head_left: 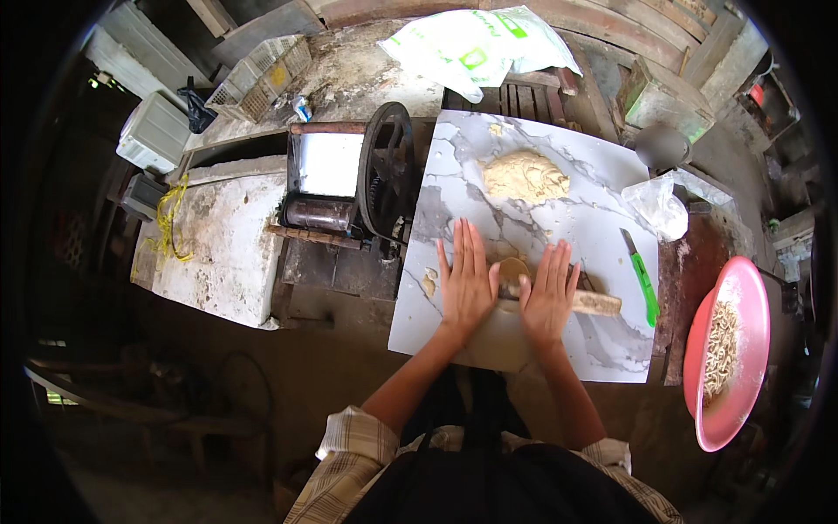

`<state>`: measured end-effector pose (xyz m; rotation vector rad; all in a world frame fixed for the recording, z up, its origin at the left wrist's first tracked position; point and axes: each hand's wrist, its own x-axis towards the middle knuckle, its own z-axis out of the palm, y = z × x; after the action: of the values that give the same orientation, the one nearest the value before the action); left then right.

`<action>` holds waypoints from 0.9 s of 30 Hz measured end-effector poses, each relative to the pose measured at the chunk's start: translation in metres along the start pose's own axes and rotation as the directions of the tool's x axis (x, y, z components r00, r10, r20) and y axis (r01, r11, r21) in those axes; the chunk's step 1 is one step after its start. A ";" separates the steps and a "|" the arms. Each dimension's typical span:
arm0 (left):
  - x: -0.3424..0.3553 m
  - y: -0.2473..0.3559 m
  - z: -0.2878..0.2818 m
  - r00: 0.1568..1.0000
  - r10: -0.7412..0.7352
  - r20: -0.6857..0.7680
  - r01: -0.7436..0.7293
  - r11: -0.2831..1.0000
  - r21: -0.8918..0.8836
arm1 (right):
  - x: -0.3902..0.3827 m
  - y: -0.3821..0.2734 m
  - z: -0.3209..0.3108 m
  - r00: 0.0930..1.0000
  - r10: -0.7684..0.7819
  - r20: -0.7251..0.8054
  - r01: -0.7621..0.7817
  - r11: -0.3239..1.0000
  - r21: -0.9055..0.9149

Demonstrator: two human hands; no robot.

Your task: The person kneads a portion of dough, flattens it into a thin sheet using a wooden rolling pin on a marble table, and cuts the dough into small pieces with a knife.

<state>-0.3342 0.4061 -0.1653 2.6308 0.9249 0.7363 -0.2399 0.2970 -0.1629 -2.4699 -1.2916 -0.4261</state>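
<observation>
Both palms press down on a wooden rolling pin (596,302) lying crosswise on a white marbled board (611,349). My left hand (469,281) lies flat over its left part, fingers stretched forward. Over the right part rests my right hand (547,297), also open, and the pin's bare end sticks out beyond it. Between my thumbs a small flattened piece of dough (511,268) shows at the pin's far side, partly hidden. A large lump of pale dough (525,177) sits farther back on the board. To the right lies a green utility knife (644,284) with its blade out.
Left of the board stands a hand-cranked roller machine (327,183) with a big wheel (387,175). A pink basin (755,349) of noodle-like strips is at the far right, near a clear plastic bag (659,208). Behind are a white-green sack (480,48) and a plastic crate (259,79).
</observation>
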 end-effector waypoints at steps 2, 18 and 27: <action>0.001 -0.004 0.000 1.000 0.012 0.024 -0.012 1.000 0.008 | 0.000 0.003 0.004 1.000 -0.020 0.009 0.020 1.000 -0.012; 0.026 -0.023 0.001 0.968 0.207 -0.145 -0.217 0.974 -0.061 | 0.026 0.024 0.003 0.991 0.003 -0.134 0.000 1.000 0.028; 0.034 -0.010 -0.008 0.957 0.247 -0.149 -0.254 0.967 -0.030 | 0.029 0.033 -0.009 0.991 -0.010 -0.132 0.017 0.999 0.051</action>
<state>-0.3204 0.4363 -0.1498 2.7097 0.6019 1.0083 -0.1976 0.2964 -0.1483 -2.3487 -1.2508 -0.5429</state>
